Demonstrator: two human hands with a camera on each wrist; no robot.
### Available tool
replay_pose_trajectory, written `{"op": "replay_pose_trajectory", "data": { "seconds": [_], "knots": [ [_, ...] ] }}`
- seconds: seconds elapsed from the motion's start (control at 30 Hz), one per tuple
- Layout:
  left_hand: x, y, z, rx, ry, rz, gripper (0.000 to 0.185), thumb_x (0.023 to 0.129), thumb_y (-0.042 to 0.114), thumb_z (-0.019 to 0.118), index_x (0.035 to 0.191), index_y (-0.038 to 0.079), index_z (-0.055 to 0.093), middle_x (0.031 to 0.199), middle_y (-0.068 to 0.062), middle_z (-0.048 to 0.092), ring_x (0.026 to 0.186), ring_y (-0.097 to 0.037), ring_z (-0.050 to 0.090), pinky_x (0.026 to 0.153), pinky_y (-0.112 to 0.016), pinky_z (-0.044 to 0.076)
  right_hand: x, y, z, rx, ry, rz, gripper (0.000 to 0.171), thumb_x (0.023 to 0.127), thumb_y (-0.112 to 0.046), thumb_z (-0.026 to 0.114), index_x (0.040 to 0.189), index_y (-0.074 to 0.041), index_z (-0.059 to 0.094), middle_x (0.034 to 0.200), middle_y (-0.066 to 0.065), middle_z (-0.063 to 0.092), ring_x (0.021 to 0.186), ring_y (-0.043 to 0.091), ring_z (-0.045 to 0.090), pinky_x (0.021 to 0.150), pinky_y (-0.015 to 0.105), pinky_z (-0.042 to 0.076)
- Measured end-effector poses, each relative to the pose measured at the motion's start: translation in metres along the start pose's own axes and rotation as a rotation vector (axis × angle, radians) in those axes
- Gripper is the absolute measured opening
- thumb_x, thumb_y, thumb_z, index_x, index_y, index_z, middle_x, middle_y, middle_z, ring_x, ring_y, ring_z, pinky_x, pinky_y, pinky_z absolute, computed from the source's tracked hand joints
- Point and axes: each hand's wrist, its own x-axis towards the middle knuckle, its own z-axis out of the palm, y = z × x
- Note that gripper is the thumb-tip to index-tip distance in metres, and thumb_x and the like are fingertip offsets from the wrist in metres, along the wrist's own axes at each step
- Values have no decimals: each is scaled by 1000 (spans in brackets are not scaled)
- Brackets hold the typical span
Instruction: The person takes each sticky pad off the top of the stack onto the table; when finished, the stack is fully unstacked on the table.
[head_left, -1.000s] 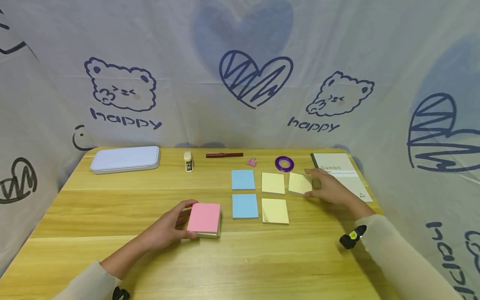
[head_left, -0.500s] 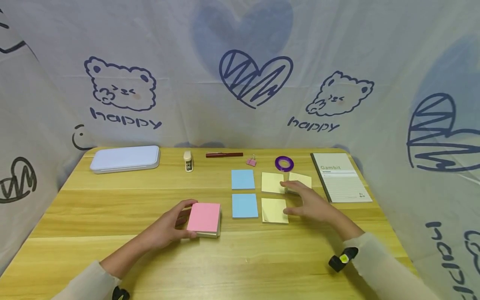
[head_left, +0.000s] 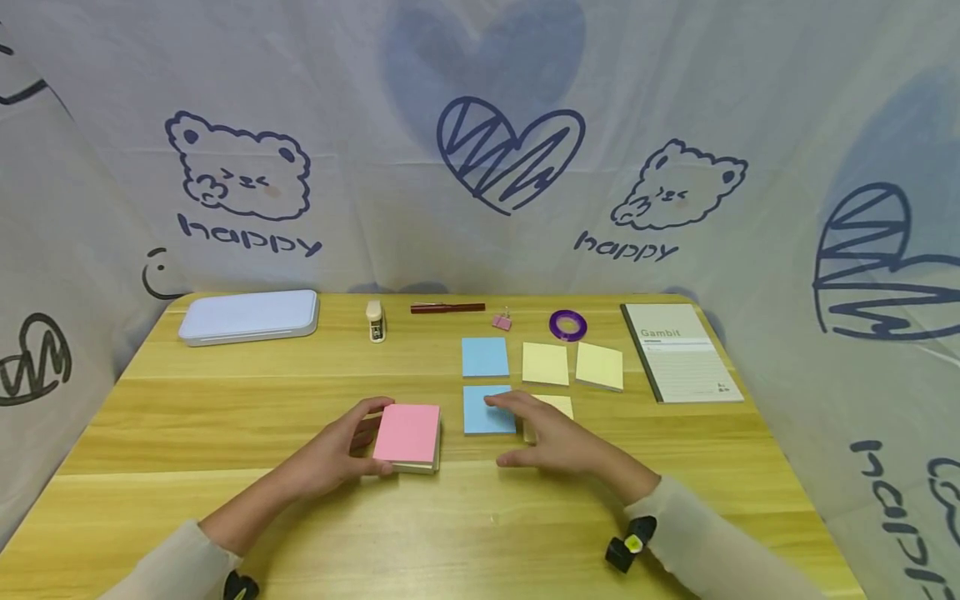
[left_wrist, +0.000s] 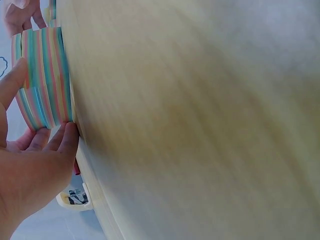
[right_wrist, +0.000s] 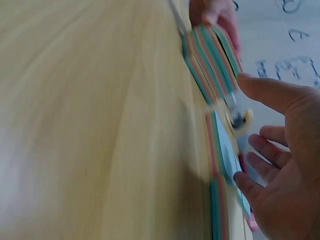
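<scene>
Pink on top and striped down its sides, the sticky note pad (head_left: 407, 435) lies near the front of the wooden surface (head_left: 225, 417). The left hand (head_left: 341, 450) holds it by its left edge, fingers curled round the side. The right hand (head_left: 551, 442) is spread out flat, fingers straight, and hovers over the near blue note (head_left: 483, 410) and the near yellow note (head_left: 555, 406) — holding nothing.

What could go wrong? The flat hand could brush those two loose notes and push them crooked (they look thin and light). The pad could slide too, since only one side is held.

Much of the near yellow note is hidden under the right hand. Both wrist views are blurry and tipped sideways — I cannot tell if the fingertips touch the blue note.
</scene>
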Motion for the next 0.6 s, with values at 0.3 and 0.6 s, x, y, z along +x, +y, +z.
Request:
{"op": "replay_pose_trajectory", "data": {
  "seconds": [0.3,0.6],
  "knots": [
    [0,1,-1,6,-8,-1,85,91,18,81,157,4,29,157,-25,41,146,-49,36,117,-61,35,28,-30,28,46,-35,-53,89,90,-37,82,161,-13,34,161,5,40,141,26,48,117,47,42],
    [1,-1,-2,-5,-23,16,82,91,18,81,156,7,31,159,-24,39,146,-49,37,116,-62,37,48,-52,48,40,18,-37,93,88,-45,82,160,-8,35,159,5,43,143,22,46,117,39,43]
  ]
}}
